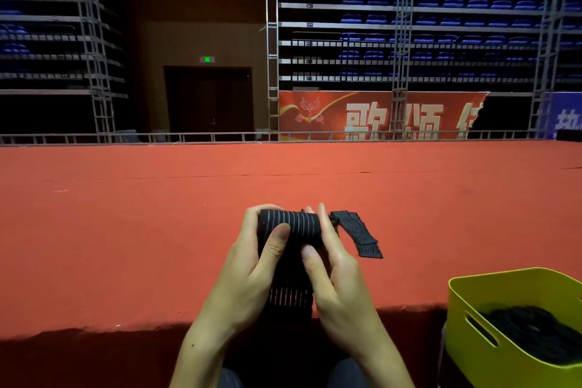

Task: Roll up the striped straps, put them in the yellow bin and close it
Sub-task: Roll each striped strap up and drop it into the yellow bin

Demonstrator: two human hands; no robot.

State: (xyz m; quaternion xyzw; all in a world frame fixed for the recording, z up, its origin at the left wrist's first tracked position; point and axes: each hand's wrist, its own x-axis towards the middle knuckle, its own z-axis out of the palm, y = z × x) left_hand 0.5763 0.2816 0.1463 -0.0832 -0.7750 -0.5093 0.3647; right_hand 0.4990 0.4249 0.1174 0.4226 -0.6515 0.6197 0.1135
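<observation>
While its tail hangs, both hands' [248, 268] curled fingers [315, 258] grip the striped strap [291, 224] roll.

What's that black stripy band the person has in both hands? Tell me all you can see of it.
The striped strap is a black, stretchy-looking woven band with thin pale lines across its rolled part. Its upper end is wound into a thick roll lying sideways above the red carpet; the unrolled tail hangs down toward the person. The left hand grips the roll's left end, thumb on its front, and the right hand grips the right end.
</observation>
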